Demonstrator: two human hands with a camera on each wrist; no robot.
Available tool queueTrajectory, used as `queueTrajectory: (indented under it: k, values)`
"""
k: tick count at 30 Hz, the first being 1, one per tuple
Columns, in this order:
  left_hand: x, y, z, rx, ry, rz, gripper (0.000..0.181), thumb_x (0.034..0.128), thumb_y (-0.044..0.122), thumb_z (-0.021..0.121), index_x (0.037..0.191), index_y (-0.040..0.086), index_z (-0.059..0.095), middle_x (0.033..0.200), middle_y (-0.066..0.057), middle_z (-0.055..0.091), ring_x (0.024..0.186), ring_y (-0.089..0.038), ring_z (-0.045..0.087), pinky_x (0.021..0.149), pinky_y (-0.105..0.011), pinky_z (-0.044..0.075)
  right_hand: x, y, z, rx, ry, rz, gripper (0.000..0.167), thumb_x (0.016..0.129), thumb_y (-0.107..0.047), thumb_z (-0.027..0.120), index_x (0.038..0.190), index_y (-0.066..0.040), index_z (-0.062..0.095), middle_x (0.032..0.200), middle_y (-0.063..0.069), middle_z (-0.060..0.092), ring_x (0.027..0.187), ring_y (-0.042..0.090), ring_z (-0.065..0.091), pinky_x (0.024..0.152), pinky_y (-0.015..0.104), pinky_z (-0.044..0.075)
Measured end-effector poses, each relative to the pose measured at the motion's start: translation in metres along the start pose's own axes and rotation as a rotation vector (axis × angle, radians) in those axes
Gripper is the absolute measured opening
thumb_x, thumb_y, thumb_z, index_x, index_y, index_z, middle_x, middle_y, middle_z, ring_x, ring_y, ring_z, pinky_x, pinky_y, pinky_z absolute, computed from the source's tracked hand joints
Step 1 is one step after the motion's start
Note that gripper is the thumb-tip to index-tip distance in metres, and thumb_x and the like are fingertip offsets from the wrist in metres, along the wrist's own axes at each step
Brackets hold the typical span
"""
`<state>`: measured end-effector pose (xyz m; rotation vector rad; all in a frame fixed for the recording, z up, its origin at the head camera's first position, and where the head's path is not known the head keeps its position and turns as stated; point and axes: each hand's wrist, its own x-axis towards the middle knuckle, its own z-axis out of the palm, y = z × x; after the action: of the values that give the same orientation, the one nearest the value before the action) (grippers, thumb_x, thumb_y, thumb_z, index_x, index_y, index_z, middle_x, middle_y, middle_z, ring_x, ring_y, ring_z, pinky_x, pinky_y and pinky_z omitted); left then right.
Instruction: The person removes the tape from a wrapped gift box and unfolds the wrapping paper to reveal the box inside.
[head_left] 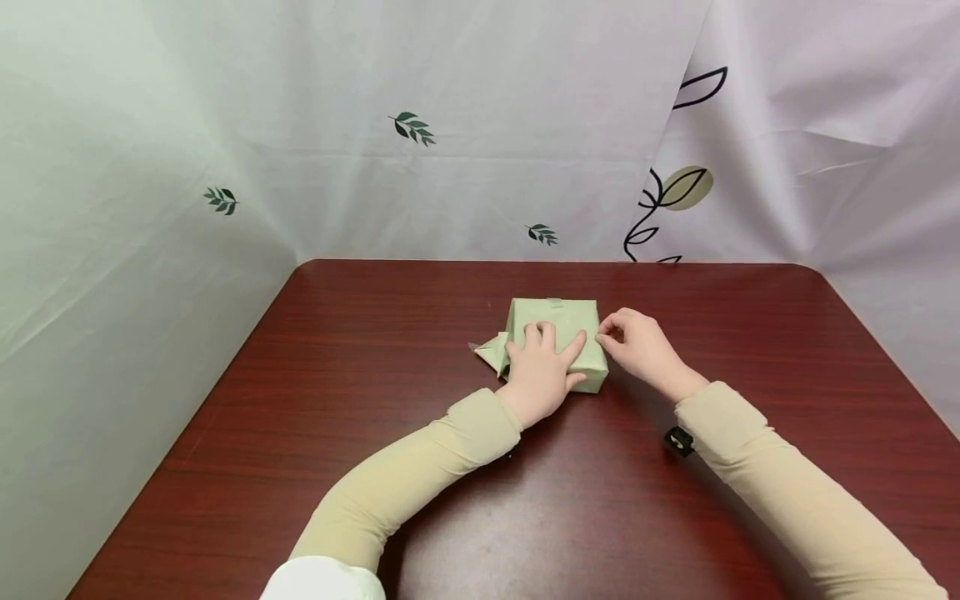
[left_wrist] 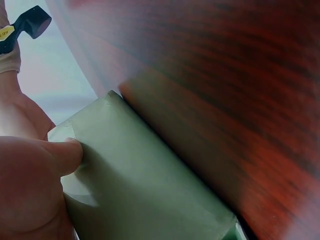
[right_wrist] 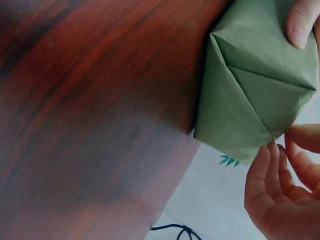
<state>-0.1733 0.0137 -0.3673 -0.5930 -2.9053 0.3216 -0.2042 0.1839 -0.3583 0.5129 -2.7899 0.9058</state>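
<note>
A box wrapped in pale green paper [head_left: 558, 315] lies on the table, its right end folded into creased triangular panels [right_wrist: 270, 92]. My left hand [head_left: 538, 379] rests on top of it with fingers spread; its thumb [left_wrist: 67, 155] touches the paper. At the right end, my right hand [head_left: 641, 346] has its thumb and fingers together at the edge of the folded paper, pinching there. Whether a thin strip of tape is between those fingertips cannot be made out. From the left end sticks out a loose pointed flap [head_left: 491, 352] with a clear, tape-like tip.
The package stands on a dark red-brown wooden table [head_left: 337, 358]. Behind it hangs a pale curtain [head_left: 480, 192] with leaf prints. A small black device [head_left: 678, 442] is on the right wrist.
</note>
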Motion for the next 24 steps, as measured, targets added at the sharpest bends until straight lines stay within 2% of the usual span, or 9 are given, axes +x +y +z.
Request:
queueTrajectory:
  k: [5,8,11,15,17,20,24]
  values:
    - [0.0,0.0,0.0,0.005,0.01,-0.004,0.058,0.0929,0.062,0.035,0.146,0.041,0.029,0.13,-0.014,0.042,0.114,-0.031,0.04,0.074,-0.045,0.045,0.0,-0.006,0.004,-0.092,-0.021,-0.021,0.008,0.09,-0.001,0.056,0.085,0.005,0.059,0.086,0.018,0.056,0.075,0.028,0.053,0.069,0.041,0.045]
    - [0.0,0.0,0.0,0.006,0.01,-0.006,0.058,0.0928,0.063,0.035,0.146,0.042,0.028,0.13,-0.014,0.042,0.114,-0.031,0.04,0.074,-0.045,0.045,0.0,-0.006,0.006,-0.065,-0.059,0.023,0.011,0.093,0.0,0.05,0.086,0.005,0.055,0.085,0.019,0.054,0.077,0.029,0.052,0.071,0.042,0.044]
    - [0.0,0.001,-0.001,0.004,0.007,-0.004,0.058,0.0927,0.063,0.035,0.146,0.042,0.028,0.13,-0.014,0.042,0.114,-0.031,0.04,0.074,-0.045,0.045,0.001,-0.003,0.006,0.069,-0.109,0.138,0.014,0.097,-0.003,0.044,0.092,0.006,0.053,0.089,0.02,0.057,0.084,0.032,0.057,0.075,0.04,0.047]
    - [0.0,0.001,-0.001,0.006,0.005,-0.006,0.058,0.0925,0.063,0.035,0.146,0.042,0.028,0.13,-0.014,0.042,0.114,-0.031,0.041,0.074,-0.045,0.045,0.0,0.002,0.005,0.292,-0.159,0.285,0.019,0.101,-0.008,0.039,0.102,0.008,0.05,0.102,0.022,0.057,0.099,0.034,0.061,0.086,0.041,0.051]
    - [0.0,0.001,-0.001,0.007,0.001,-0.008,0.059,0.0925,0.063,0.035,0.147,0.042,0.027,0.13,-0.014,0.042,0.114,-0.031,0.04,0.074,-0.045,0.046,0.0,0.005,0.004,0.381,-0.169,0.306,0.02,0.101,-0.008,0.038,0.103,0.008,0.049,0.104,0.021,0.055,0.1,0.031,0.061,0.091,0.042,0.05]
    - [0.001,0.001,-0.001,0.005,-0.008,-0.01,0.059,0.0926,0.063,0.035,0.147,0.042,0.026,0.131,-0.014,0.041,0.114,-0.031,0.04,0.075,-0.045,0.045,0.0,0.008,0.003,0.491,-0.173,0.303,0.018,0.101,-0.007,0.038,0.101,0.008,0.047,0.102,0.018,0.052,0.092,0.018,0.059,0.093,0.043,0.048]
    - [0.001,0.001,-0.001,0.003,-0.014,-0.012,0.058,0.0926,0.063,0.035,0.147,0.042,0.027,0.131,-0.014,0.041,0.115,-0.031,0.04,0.075,-0.045,0.045,0.0,0.01,0.001,0.557,-0.166,0.303,0.024,0.102,-0.014,0.036,0.103,0.008,0.047,0.1,0.014,0.052,0.084,0.006,0.055,0.091,0.037,0.049]
